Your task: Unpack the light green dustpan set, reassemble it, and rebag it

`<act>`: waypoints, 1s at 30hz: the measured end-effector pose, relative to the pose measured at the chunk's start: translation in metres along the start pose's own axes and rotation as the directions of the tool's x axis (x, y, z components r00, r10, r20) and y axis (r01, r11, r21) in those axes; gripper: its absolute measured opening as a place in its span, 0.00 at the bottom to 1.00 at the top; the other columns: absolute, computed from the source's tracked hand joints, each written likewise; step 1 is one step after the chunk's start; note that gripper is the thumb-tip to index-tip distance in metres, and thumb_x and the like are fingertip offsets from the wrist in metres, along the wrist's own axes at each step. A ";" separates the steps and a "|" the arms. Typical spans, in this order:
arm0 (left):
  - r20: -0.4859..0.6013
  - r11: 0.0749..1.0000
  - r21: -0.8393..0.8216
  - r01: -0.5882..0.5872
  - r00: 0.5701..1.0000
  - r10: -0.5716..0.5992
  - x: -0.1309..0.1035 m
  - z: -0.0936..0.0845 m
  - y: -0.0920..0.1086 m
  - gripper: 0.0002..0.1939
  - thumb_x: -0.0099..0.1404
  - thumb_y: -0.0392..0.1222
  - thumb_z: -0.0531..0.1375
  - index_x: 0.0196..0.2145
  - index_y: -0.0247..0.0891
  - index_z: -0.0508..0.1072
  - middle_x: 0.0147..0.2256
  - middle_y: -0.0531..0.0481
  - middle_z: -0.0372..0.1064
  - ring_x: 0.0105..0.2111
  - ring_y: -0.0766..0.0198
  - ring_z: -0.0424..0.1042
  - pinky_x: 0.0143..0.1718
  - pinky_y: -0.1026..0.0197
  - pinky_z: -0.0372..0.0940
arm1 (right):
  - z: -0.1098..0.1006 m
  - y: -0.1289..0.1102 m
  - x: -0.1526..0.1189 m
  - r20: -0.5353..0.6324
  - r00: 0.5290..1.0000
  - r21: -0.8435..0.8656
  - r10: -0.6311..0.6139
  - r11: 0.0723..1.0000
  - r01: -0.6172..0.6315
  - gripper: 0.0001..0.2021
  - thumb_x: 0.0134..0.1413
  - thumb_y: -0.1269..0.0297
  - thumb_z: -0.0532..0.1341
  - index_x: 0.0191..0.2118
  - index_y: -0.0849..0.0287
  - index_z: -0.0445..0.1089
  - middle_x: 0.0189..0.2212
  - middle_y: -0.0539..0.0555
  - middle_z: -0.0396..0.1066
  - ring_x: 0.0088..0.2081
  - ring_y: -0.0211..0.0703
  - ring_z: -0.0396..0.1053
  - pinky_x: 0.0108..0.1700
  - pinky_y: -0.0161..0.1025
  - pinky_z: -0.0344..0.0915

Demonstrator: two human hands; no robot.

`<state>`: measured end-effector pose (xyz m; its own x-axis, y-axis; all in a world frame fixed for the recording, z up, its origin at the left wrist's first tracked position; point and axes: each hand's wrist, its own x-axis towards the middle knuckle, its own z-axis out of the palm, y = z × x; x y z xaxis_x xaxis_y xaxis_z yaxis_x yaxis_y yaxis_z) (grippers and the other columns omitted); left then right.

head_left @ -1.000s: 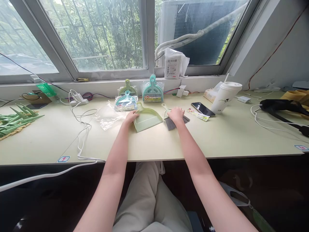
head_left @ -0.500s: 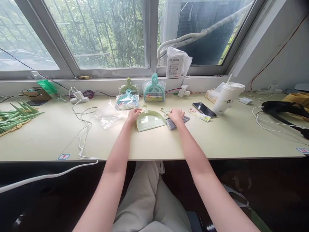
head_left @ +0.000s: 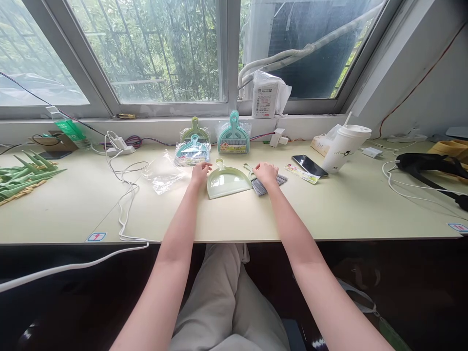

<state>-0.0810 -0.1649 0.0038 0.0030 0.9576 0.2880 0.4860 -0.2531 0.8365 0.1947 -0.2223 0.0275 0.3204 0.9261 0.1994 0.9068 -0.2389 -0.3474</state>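
Note:
A pale green dustpan lies flat on the table, its handle pointing toward the window. Just left of it rests my left hand, fingers loosely curled and nothing visible in them. To the dustpan's right lies a small green brush with grey bristles, partly covered from view. My right hand is over the brush with its fingers curled in; it does not visibly grip the brush, and contact between them is unclear.
Wrapped dustpan sets are behind the dustpan. Clear plastic wrap and white cables lie left. Rightward are a printed card, a phone and a white cup. The table's front edge is near.
Both hands have shifted slightly left and a little farther from the table's front edge. The dustpan and brush have stayed where they were.

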 end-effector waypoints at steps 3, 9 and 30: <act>0.018 1.000 0.025 0.001 1.000 -0.002 -0.001 0.001 0.001 0.15 0.61 0.36 0.52 0.39 0.37 0.78 0.34 0.46 0.77 0.34 0.61 0.73 0.33 0.61 0.66 | 0.000 -0.001 -0.002 0.047 0.999 -0.029 -0.003 1.000 0.004 0.11 0.56 0.63 0.59 0.43 0.56 0.75 0.48 0.59 0.75 0.53 0.54 0.65 0.52 0.47 0.52; 0.042 0.998 0.060 -0.001 0.999 -0.001 0.000 0.003 0.001 0.15 0.61 0.38 0.53 0.40 0.37 0.78 0.35 0.45 0.77 0.36 0.60 0.74 0.36 0.60 0.68 | 0.002 0.000 -0.003 0.049 0.999 -0.055 -0.004 0.998 0.007 0.12 0.56 0.64 0.59 0.44 0.56 0.75 0.48 0.59 0.75 0.53 0.54 0.65 0.52 0.47 0.50; -0.219 0.998 0.052 -0.037 0.975 0.047 -0.006 -0.007 0.014 0.17 0.61 0.33 0.49 0.34 0.37 0.78 0.33 0.47 0.77 0.33 0.62 0.73 0.41 0.60 0.66 | -0.009 0.000 -0.004 -0.313 0.949 0.050 0.048 0.998 -0.034 0.17 0.62 0.66 0.47 0.44 0.58 0.72 0.46 0.63 0.71 0.50 0.56 0.60 0.50 0.49 0.49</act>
<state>-0.0808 -0.1749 0.0170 -0.1651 0.8913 0.4224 0.5302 -0.2809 0.8000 0.1957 -0.2291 0.0352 0.4334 0.7756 0.4589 0.8804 -0.2558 -0.3992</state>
